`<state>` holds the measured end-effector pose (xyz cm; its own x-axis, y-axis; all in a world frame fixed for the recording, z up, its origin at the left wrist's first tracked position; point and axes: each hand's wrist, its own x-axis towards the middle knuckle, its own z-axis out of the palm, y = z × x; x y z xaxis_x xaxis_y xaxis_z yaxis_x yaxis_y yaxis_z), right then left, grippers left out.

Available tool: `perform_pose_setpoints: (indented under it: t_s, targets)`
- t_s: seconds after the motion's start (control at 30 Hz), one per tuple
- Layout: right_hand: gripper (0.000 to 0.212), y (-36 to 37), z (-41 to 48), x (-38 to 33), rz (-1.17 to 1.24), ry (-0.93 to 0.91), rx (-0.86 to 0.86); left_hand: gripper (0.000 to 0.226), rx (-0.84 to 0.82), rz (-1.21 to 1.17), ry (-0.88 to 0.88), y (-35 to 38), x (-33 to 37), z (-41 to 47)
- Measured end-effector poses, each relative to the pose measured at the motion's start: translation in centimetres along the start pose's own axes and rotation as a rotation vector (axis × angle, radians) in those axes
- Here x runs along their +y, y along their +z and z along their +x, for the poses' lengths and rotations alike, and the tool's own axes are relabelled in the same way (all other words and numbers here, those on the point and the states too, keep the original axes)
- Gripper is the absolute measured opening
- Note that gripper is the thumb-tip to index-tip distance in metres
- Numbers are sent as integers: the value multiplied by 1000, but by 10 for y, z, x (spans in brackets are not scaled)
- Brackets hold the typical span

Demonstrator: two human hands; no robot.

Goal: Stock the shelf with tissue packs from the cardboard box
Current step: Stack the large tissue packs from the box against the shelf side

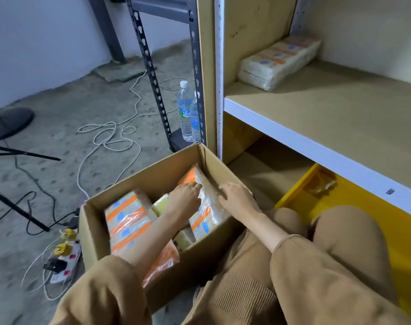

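— Tissue packs: where do they sit?

— Most lie in the cardboard box (120,202) at lower centre of the frame, open on the concrete floor (59,109). One tissue pack (208,202) leans tilted against the box's right wall, orange and clear wrap showing. A second stack (127,219) lies flat on the left side of the box. Another bundle (279,61) already rests on the shelf (340,109), upper right of the frame, pushed toward the back left corner.

— And the hands?

— The left hand (184,195) reaches in from lower left, fingers curled onto the tilted pack's upper left edge. The right hand (237,195) rests on the pack's right side near the box wall, fingers bent over the wrap. Each grip is pressed against the pack from its own side; whether the pack is lifted clear cannot be told.

— Anything else around?

— Two water bottles (187,111) stand by the grey rack post, upper centre. White cable (110,134) loops across the floor, and a power strip (64,261) sits at lower left. A yellow bin (300,191) shows under the shelf.
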<state>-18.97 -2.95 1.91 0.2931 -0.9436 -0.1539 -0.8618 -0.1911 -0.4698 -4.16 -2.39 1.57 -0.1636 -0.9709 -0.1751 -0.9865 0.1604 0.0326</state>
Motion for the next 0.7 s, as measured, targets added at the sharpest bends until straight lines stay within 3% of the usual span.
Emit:
perform_pose_setpoints:
  t_s: [0.27, 0.53, 0.7]
  targets:
    - [34, 42, 45, 4, 136, 274, -143, 60, -333, 209, 346, 16, -38, 75]
    - [57, 82, 79, 1, 180, 398, -226, 92, -553, 305, 527, 44, -48, 139]
    - [57, 104, 77, -7, 180, 400, -115, 82, -649, 298, 613, 52, -51, 154]
